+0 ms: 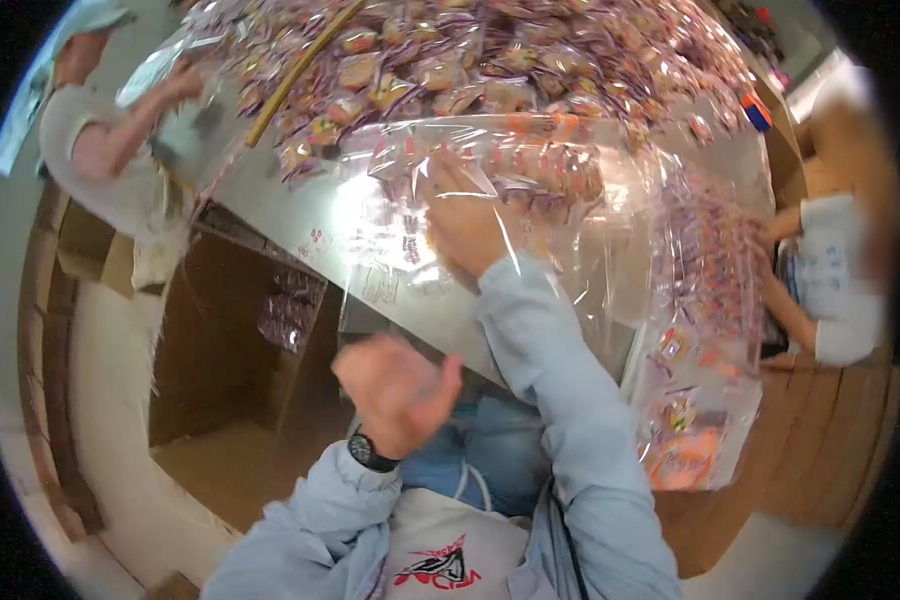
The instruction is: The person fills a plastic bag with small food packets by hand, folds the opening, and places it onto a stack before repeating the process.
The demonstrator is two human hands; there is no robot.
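My right hand [462, 218] reaches inside a large clear plastic bag [590, 265] lying on the metal table. Its fingers point away from me, beside a row of small wrapped packets [545, 165] inside the bag; glare on the film hides whether they grip one. My left hand [395, 390], with a black watch [368, 453] on the wrist, is raised in front of my body near the table edge. Its thumb stands apart from the fingers and nothing shows in it.
A heap of wrapped packets [440, 70] covers the table's far side, with a yellow stick [305, 70] across it. A filled clear bag [705, 290] lies at right. Below left stands an open cardboard box [230, 350]. People stand at left [105, 150] and right [835, 260].
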